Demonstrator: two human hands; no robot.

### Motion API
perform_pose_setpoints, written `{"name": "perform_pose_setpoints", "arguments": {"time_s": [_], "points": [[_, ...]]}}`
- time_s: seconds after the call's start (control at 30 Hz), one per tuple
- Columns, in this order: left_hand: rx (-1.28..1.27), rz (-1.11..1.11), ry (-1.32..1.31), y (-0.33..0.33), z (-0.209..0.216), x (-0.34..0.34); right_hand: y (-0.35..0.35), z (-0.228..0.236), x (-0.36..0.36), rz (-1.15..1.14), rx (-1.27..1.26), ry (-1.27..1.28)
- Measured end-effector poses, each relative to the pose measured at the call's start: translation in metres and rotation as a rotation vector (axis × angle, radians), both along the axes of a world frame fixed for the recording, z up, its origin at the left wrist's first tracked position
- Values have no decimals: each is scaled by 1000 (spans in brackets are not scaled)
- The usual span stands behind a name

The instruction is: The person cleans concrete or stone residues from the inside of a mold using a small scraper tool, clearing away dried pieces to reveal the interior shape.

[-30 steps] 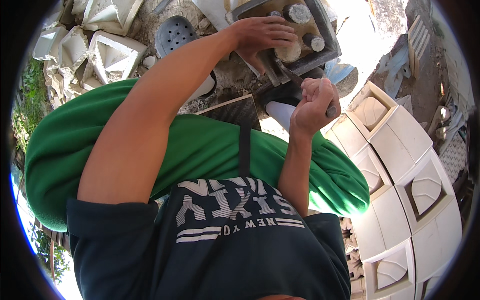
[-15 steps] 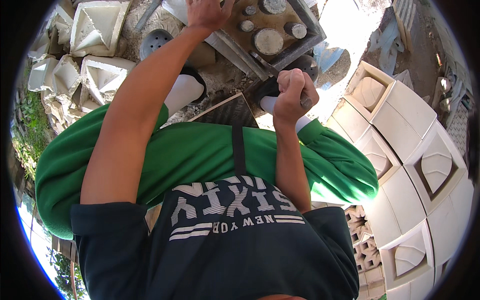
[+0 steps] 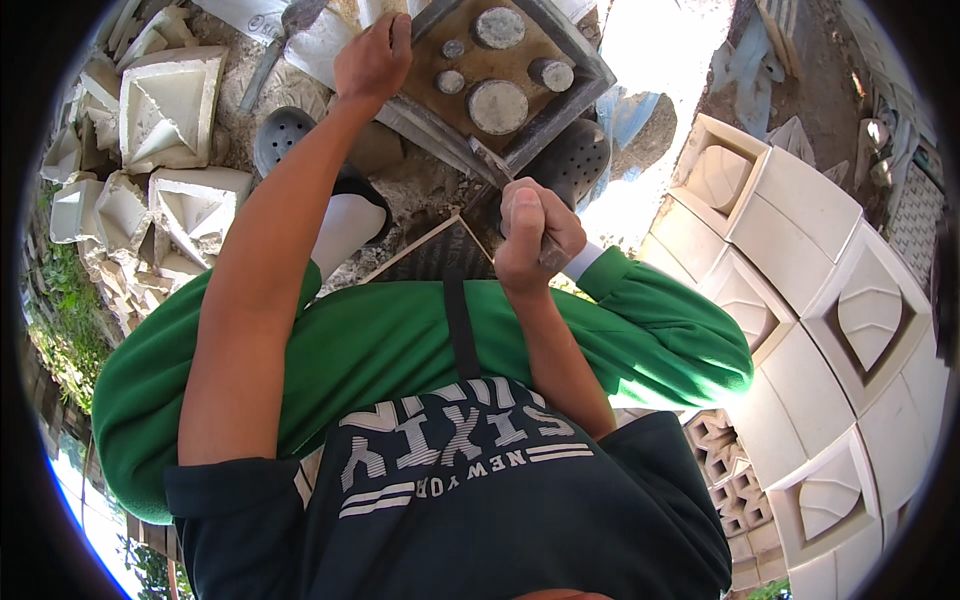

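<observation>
A square grey mould (image 3: 590, 85) stands beyond my feet, its corner toward me. Several round grey plugs (image 3: 498, 108) of different sizes rise from the brown, sandy surface inside it. My left hand (image 3: 373, 62) is closed at the mould's left edge, its fingertips partly hidden. In my closed right hand (image 3: 538, 228) is a narrow, flat-bladed metal tool (image 3: 487, 160) with a rod-like handle. The blade lies at the mould's near corner, pointing away to the left; whether it touches the frame I cannot tell.
Cast off-white blocks (image 3: 172, 105), some broken, pile up on the left. Pale patterned blocks (image 3: 795, 215) are stacked along the right. My dark clogs (image 3: 284, 140) flank the mould's near side. A dark board with a light edge (image 3: 420, 245) lies between my legs. Blue plastic scraps (image 3: 635, 120) lie beyond.
The whole view has shifted, so the mould and both hands appear lower and farther left. My right hand has drawn slightly left and toward me with the tool. My left hand stays at the mould's edge.
</observation>
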State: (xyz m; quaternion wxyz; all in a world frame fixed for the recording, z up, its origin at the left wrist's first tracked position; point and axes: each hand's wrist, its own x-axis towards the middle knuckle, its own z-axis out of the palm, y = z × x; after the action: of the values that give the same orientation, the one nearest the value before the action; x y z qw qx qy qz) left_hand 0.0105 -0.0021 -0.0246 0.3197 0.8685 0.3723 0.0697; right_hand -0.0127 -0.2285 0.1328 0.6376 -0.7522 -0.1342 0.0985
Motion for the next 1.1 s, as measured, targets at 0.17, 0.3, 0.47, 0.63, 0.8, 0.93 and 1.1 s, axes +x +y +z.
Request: {"name": "perform_pose_setpoints", "arguments": {"time_s": [0.17, 0.3, 0.47, 0.63, 0.8, 0.93, 1.1], "points": [[4, -12, -12, 0, 0, 2, 1, 18, 8, 238, 93, -181], [-26, -34, -57, 1, -2, 3, -8, -6, 16, 366, -26, -221], [20, -39, -51, 1, -4, 2, -6, 27, 18, 405, 104, -211], [39, -52, -53, 0, 0, 3, -11, -5, 23, 375, -65, -223], [5, -66, -5, 0, 3, 3, -8, 24, 26, 625, 67, -273], [11, -68, 33, 2, -4, 1, -19, -17, 33, 531, -29, -256], [105, -54, -120, 0, -12, 1, -18, 16, 24, 625, 142, -223]]}}
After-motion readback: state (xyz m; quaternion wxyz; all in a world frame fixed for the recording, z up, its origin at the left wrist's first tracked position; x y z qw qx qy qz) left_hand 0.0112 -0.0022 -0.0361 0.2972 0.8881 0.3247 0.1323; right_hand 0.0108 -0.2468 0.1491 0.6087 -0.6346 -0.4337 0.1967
